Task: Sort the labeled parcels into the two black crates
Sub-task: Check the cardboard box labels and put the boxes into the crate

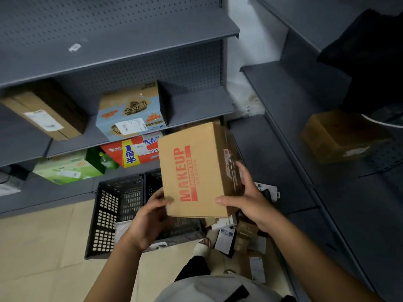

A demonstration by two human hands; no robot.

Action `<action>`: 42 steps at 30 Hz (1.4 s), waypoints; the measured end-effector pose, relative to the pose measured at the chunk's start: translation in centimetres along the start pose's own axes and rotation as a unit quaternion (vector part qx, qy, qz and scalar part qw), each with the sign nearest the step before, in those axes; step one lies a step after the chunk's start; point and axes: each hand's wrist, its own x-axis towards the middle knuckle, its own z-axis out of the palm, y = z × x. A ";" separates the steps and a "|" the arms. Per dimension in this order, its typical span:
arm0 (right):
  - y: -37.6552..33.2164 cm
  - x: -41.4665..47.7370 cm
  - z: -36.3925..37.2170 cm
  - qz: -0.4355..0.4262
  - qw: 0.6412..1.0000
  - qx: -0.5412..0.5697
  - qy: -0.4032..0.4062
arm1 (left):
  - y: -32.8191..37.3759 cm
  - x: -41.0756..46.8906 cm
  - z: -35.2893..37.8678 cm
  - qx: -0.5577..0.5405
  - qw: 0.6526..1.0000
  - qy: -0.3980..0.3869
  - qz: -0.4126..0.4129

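At frame centre, left hand (150, 214) and right hand (246, 192) clasp the stiff MAKEUP box (192, 171) by opposite edges (likely light), above the black crates (109, 214).

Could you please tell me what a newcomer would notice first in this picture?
The brown MAKEUP carton at centre, with bold red lettering, is gripped by the left hand and the right hand. Beneath it a black crate stands on the floor, and behind, a blue printed box sits on the grey shelf.
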 end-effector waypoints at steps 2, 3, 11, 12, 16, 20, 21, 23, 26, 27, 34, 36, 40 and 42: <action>0.0 0.0 1.0 -0.065 0.982 -0.168 0.058 | -0.2 -1.4 -1.1 -0.059 0.994 0.084 0.041; 0.0 0.1 1.4 -0.099 0.953 -0.275 0.082 | -0.1 -2.3 -1.6 -0.100 0.988 0.110 0.051; 2.1 -0.9 4.1 -0.355 0.601 -0.713 -0.066 | 0.5 -9.5 -5.3 -0.073 0.985 0.155 -0.013; 2.2 -0.9 4.7 -0.376 0.576 -0.722 -0.077 | 0.5 -10.0 -5.9 -0.056 0.987 0.148 -0.033; 2.9 -0.9 8.5 -0.435 0.515 -0.734 -0.084 | -0.4 -11.2 -8.8 -0.019 0.986 0.149 -0.073; 4.0 0.3 14.8 -0.448 0.501 -0.730 -0.120 | -1.0 -12.6 -14.4 -0.035 0.982 0.168 -0.082; 4.2 0.8 16.8 -0.440 0.497 -0.735 -0.137 | -1.0 -13.1 -16.2 -0.044 0.980 0.177 -0.081; 4.3 1.9 21.3 -0.416 0.503 -0.738 -0.171 | -1.0 -14.5 -20.4 -0.071 0.974 0.203 -0.071; 3.9 3.7 29.0 -0.376 0.586 -0.695 -0.178 | -0.8 -17.3 -27.9 -0.094 0.958 0.267 -0.039; 3.6 4.4 31.7 -0.343 0.645 -0.663 -0.167 | -0.6 -18.4 -30.7 -0.097 0.952 0.288 -0.023; 3.7 7.6 47.4 0.053 0.967 -0.243 -0.060 | 1.8 -24.2 -47.1 -0.135 0.932 0.335 0.035; 4.1 7.6 49.7 0.113 0.971 -0.198 -0.077 | 2.6 -24.7 -49.3 -0.137 0.937 0.318 0.037; 4.0 8.2 52.6 0.185 0.968 -0.141 -0.096 | 4.6 -24.0 -51.4 -0.136 0.951 0.272 0.062; 3.5 8.8 54.0 0.211 0.966 -0.110 -0.102 | 5.6 -23.2 -51.5 -0.139 0.955 0.254 0.069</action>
